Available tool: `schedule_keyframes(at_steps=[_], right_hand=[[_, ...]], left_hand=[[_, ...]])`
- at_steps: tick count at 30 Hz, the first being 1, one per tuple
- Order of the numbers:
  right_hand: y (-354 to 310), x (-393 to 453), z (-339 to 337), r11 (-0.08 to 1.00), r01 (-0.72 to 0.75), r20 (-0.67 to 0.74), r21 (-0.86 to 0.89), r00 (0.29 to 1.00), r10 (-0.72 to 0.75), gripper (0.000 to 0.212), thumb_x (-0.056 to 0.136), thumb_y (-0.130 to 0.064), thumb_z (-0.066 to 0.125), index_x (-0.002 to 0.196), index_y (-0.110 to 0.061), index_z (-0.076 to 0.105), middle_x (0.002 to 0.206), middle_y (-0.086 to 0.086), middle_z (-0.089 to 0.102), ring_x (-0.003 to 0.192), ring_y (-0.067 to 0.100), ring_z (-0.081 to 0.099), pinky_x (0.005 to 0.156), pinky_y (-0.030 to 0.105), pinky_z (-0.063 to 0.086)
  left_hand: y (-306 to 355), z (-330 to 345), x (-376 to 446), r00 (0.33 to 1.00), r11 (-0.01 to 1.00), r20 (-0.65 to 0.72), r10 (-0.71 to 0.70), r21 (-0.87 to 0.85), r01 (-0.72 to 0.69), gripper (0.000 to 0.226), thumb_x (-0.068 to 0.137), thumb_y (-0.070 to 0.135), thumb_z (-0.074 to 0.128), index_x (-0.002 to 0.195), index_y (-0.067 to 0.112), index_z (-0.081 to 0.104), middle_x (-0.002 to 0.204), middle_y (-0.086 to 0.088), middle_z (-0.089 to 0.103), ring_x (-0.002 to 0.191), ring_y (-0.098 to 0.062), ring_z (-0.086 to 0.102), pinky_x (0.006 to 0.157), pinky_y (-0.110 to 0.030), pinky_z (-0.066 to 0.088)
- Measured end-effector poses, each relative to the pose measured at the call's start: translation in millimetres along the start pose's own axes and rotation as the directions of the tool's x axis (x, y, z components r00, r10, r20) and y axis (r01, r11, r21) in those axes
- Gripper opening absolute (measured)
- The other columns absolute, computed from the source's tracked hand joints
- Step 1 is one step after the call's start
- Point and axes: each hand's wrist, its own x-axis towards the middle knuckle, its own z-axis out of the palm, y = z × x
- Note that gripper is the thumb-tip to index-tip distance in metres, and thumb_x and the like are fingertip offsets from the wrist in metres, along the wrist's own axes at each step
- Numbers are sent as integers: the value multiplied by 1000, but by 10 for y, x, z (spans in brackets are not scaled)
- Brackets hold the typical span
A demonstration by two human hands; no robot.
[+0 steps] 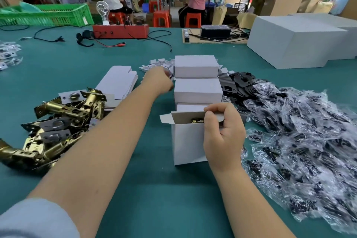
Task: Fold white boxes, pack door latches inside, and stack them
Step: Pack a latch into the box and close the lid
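Mid-task: right hand (pixel 224 137) gripping open box (pixel 188 141) with latch (pixel 197 120) inside, left hand (pixel 159 81) blurred, grasp unclear, reaching beyond toward inserts (pixel 154 65); closed boxes (pixel 197 79) stacked just behind, latches (pixel 58 121) unpacked left.

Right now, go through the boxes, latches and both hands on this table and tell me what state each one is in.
Open box: upright, top flaps open, brass part inside.
Right hand: grips the open box, thumb on its flap.
Left hand: reaching toward small white pieces; blurred, grip unclear.
Closed boxes: shut, lined up behind the open box.
Flat boxes: unfolded, stacked.
Brass latches: loose heap.
Bagged parts: sealed, piled.
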Motion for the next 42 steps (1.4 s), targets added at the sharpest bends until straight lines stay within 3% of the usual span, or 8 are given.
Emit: schedule_keyframes(at_steps=[3, 10, 13, 16, 21, 29, 37, 42], right_hand=[[-10, 3, -7, 999, -37, 20, -6, 999, 37, 6, 84, -20, 49, 83, -24, 54, 79, -6, 58, 74, 8, 52, 65, 15, 38], [-48, -22, -33, 997, -76, 43, -3, 996, 76, 13, 86, -26, 47, 81, -37, 49, 81, -13, 57, 75, 3, 51, 65, 14, 37], [-56, -37, -41, 997, -75, 38, 0, 996, 75, 13, 86, -26, 47, 80, -37, 49, 81, -12, 58, 76, 8, 53, 65, 19, 38], [-48, -41, -50, 997, -71, 44, -11, 996, 72, 11, 86, -27, 46, 81, -36, 50, 81, -10, 58, 76, 12, 54, 66, 24, 40], [-44, -26, -36, 997, -72, 34, -20, 997, 73, 7, 86, -25, 48, 83, -28, 53, 80, -7, 57, 74, 15, 53, 66, 25, 38], [-46, -25, -49, 998, -62, 31, -28, 998, 63, 12, 90, -26, 44, 84, -26, 54, 80, -9, 56, 76, 12, 51, 67, 21, 37], [-5, 186, -251, 964, -240, -143, 115, 956, 255, 17, 88, -23, 43, 87, -26, 61, 77, -18, 60, 71, -2, 53, 65, 18, 44], [340, 360, -545, 762, -281, -46, -583, 948, 314, 41, 87, -4, 43, 123, -15, 59, 124, 2, 60, 117, 24, 43, 97, 34, 33]], left_hand=[[61, -293, -502, 999, 871, -52, 7, -490, -32, 42, 83, 8, 64, 123, 21, 63, 110, -5, 67, 83, -20, 63, 84, -34, 57], [174, -540, -1465, 973, 563, -161, 166, -794, -228, 27, 70, 21, 77, 94, 31, 70, 77, 8, 67, 84, -24, 70, 80, -35, 59], [241, -386, -1593, 959, 601, -228, 169, -747, -284, 18, 72, 22, 80, 81, 34, 70, 76, 8, 64, 73, -33, 63, 66, -41, 59], [228, -236, -1610, 934, 714, -268, 237, -604, -354, 24, 82, 12, 69, 84, 36, 69, 77, 16, 60, 53, -4, 49, 52, -13, 42], [205, -117, -1640, 919, 828, -287, 270, -418, -374, 29, 89, 13, 55, 76, 38, 61, 87, 9, 61, 88, -12, 54, 76, -25, 40], [102, -93, -1628, 896, 777, -128, 426, -456, -435, 31, 81, 52, 39, 83, 33, 63, 87, 15, 64, 81, -1, 55, 69, -13, 40], [32, -25, -1587, 870, 767, -181, 459, -413, -491, 12, 82, 35, 51, 77, 43, 60, 80, 25, 63, 76, 5, 55, 63, -6, 36], [6, 53, -1592, 855, 719, -224, 467, -467, -515, 14, 72, 17, 48, 64, 21, 58, 57, 11, 51, 56, -4, 41, 52, -14, 29]])
